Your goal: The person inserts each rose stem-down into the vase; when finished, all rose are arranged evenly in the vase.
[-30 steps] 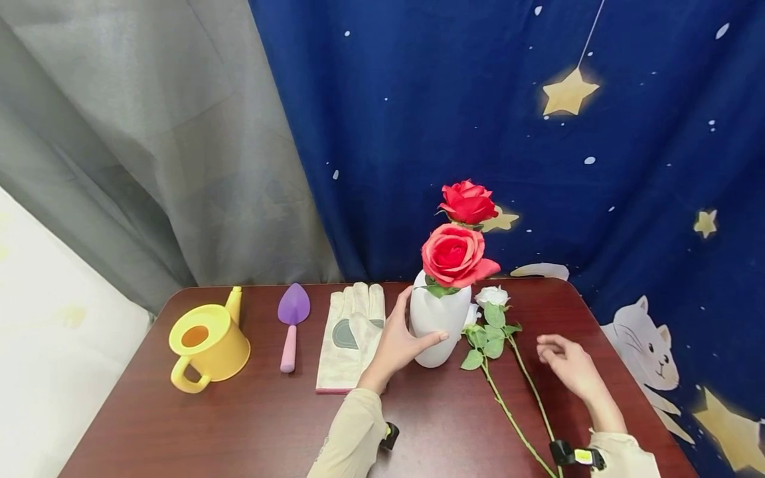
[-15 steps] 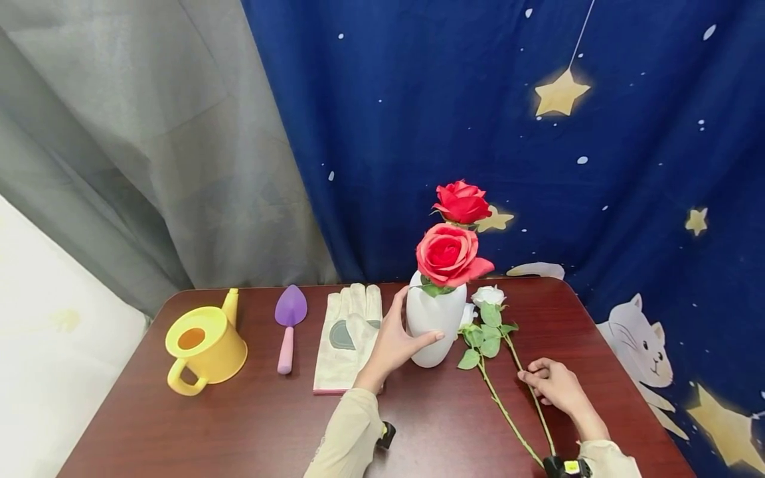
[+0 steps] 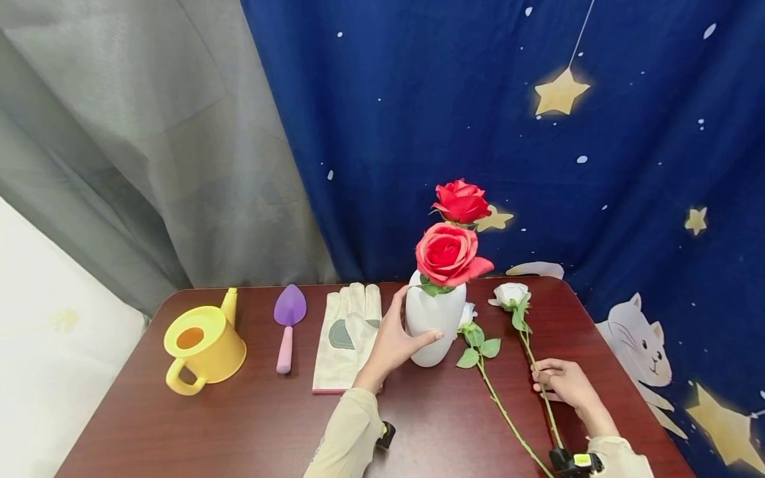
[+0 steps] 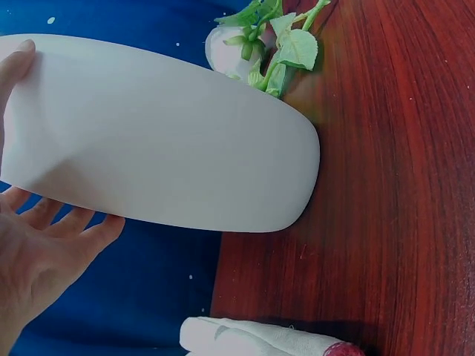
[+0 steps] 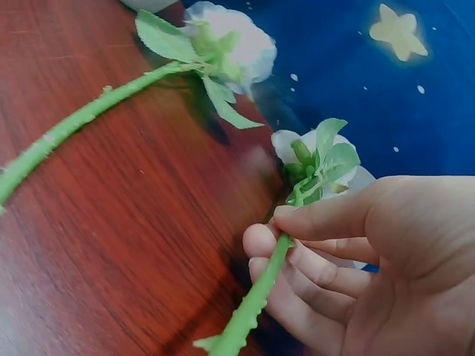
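Note:
My left hand [image 3: 396, 342] grips the white vase [image 3: 431, 322], thumb on the near side and fingers round the left; in the left wrist view the vase [image 4: 171, 141] fills the middle. Two red roses, a lighter one [image 3: 449, 253] in front and a deeper one [image 3: 461, 201] behind, stand in it. With thumb and fingertips my right hand [image 3: 564, 383] pinches the green stem of a white rose [image 3: 511, 295]; the right wrist view shows that stem [image 5: 260, 293] between thumb and forefinger. A second white rose [image 3: 469, 315] lies beside the vase, its bloom partly hidden.
Left of the vase lies a pair of white work gloves [image 3: 337, 345]. Further left are a purple trowel with a pink handle [image 3: 285, 348] and a yellow watering can [image 3: 212, 345]. Curtains [image 3: 382, 133] hang right behind the table's back edge.
My right hand came in from the right, took one white rose by its stem and shifted it rightward, apart from the other. My left hand stays on the vase.

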Available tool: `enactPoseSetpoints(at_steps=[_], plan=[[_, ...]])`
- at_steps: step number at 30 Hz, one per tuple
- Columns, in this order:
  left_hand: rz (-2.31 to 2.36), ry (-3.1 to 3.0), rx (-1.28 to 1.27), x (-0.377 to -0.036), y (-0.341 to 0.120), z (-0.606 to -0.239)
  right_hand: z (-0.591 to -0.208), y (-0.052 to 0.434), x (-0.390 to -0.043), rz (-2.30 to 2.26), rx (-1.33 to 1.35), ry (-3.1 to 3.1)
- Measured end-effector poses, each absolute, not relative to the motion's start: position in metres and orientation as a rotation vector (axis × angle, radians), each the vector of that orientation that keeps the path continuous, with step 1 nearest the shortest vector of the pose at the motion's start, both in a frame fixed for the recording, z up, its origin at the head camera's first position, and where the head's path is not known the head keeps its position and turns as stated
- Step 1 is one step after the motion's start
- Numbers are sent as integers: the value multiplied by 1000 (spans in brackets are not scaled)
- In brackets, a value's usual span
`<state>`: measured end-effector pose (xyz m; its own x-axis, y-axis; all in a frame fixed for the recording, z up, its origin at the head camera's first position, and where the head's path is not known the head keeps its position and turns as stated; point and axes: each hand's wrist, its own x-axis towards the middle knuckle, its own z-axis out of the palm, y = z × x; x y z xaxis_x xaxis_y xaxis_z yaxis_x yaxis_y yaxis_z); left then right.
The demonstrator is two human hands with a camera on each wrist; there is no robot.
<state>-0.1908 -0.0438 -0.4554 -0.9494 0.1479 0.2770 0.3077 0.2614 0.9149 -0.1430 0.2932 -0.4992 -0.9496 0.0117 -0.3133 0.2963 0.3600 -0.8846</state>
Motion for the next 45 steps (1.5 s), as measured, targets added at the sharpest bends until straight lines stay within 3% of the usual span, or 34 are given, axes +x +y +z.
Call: enactPoseSetpoints(at_steps=[17, 27, 34, 37, 40, 45], plan=[[-1802, -2375, -437, -191, -44, -454, -501, 310, -141, -2022, 233, 2016], [-1813, -2392, -435, -190, -44, -449, -499, 299, -143, -2417, -64, 1578], [-1828, -2381, -456, -170, -45, -415, -500, 283, -152, -2634, -174, 1661], [-1817, -2373, -457, -178, -44, -430, -512, 285, -162, -2710, -262, 1661], [-1812, -2376, -449, -187, -44, -446, -502, 277, -163, -2746, -356, 1633], [-1807, -2368, -452, -191, -45, -454, -441, 243, -149, -2853, -496, 1422]])
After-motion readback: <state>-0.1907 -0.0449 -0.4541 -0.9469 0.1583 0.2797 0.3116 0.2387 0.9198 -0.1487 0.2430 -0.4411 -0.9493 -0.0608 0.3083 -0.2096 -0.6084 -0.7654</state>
